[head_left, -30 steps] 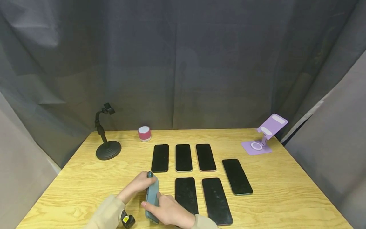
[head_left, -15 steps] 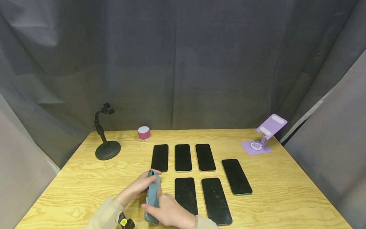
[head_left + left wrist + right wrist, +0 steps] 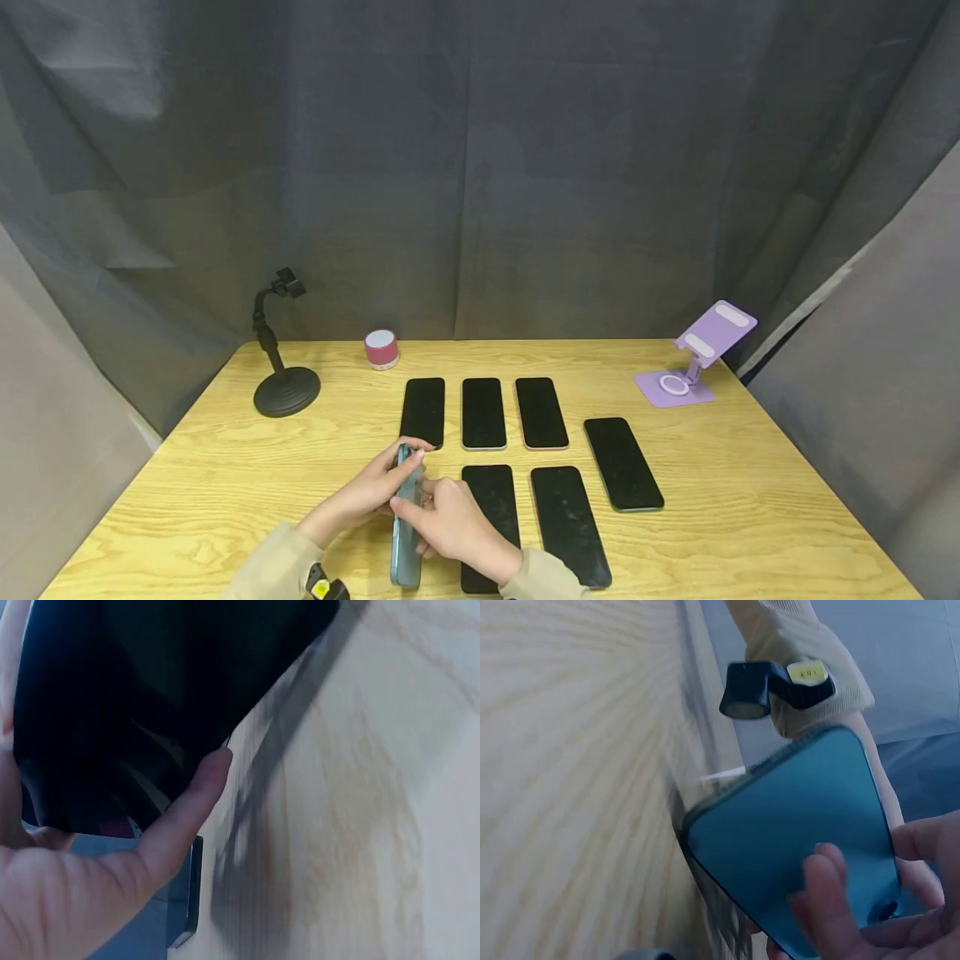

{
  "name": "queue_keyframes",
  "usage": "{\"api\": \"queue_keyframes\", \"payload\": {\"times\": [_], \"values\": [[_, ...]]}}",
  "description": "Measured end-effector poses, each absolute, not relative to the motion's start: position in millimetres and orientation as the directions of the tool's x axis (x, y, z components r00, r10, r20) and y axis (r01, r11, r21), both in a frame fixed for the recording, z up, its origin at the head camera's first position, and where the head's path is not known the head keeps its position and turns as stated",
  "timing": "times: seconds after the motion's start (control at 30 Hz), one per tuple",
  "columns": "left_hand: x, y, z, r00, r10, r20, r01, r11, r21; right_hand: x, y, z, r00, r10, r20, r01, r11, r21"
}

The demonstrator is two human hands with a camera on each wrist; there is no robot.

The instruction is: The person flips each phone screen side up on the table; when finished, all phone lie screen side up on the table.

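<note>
A teal-backed phone (image 3: 407, 554) stands on its long edge near the front of the table, held between both hands. My left hand (image 3: 366, 490) grips its far end, thumb on one side and fingers round the other. In the left wrist view, the dark screen of the phone (image 3: 112, 690) faces that palm. My right hand (image 3: 459, 527) pinches the phone mid-length, thumb over the upper edge and fingertips against the back. The right wrist view shows the teal back of the phone (image 3: 795, 817), with a camera lens by the fingers.
Dark-screened phones lie flat: three in a back row, a front phone (image 3: 491, 500) partly under the right forearm, another (image 3: 572, 529) beside it, and one (image 3: 624, 465) farther right. Behind stand a black phone stand (image 3: 287, 392), a pink speaker (image 3: 382, 352) and a purple stand (image 3: 715, 333).
The phone has turned more upright onto its edge, its teal back swinging rightward. My left hand has shifted slightly forward and right. The right hand has moved up and right, its fingers now behind the phone.
</note>
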State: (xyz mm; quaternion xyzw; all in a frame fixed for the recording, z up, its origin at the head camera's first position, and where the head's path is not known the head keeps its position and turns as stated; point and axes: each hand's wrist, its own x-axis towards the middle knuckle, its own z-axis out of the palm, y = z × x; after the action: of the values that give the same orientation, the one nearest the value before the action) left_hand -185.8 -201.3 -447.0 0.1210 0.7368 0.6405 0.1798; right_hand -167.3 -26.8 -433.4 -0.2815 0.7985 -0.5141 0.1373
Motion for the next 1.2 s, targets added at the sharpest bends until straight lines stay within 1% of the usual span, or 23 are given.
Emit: {"api": "queue_keyframes", "payload": {"times": [0.23,0.37,0.53,0.67,0.87,1.07,1.2], "values": [[-183,-200,-449,-0.91,0.415,-0.02,0.058,0.176,0.983,-172,-27,-436,-0.815,-0.568,0.118,-0.321,0.271,-0.907],[-181,-198,-450,-0.917,0.4,0.012,0.087,0.171,0.981,-172,-26,-437,-0.823,-0.553,0.129,-0.323,0.268,-0.908],[-180,-202,-454,-0.918,0.395,0.03,0.097,0.151,0.984,-173,-22,-433,-0.816,-0.57,0.096,-0.281,0.245,-0.928],[-179,-209,-458,-0.93,0.368,0.015,0.07,0.135,0.988,-176,-15,-429,-0.797,-0.601,0.057,-0.223,0.206,-0.953],[-180,-219,-463,-0.955,0.291,-0.055,-0.02,0.122,0.992,-184,-5,-431,-0.789,-0.614,-0.018,-0.111,0.172,-0.979],[-183,-227,-462,-0.978,0.187,-0.094,-0.065,0.156,0.986,-188,1,-435,-0.816,-0.578,0.008,-0.133,0.175,-0.976],[-183,-230,-459,-0.986,0.145,-0.08,-0.054,0.176,0.983,-191,3,-441,-0.82,-0.572,0.005,-0.133,0.182,-0.974]]}}
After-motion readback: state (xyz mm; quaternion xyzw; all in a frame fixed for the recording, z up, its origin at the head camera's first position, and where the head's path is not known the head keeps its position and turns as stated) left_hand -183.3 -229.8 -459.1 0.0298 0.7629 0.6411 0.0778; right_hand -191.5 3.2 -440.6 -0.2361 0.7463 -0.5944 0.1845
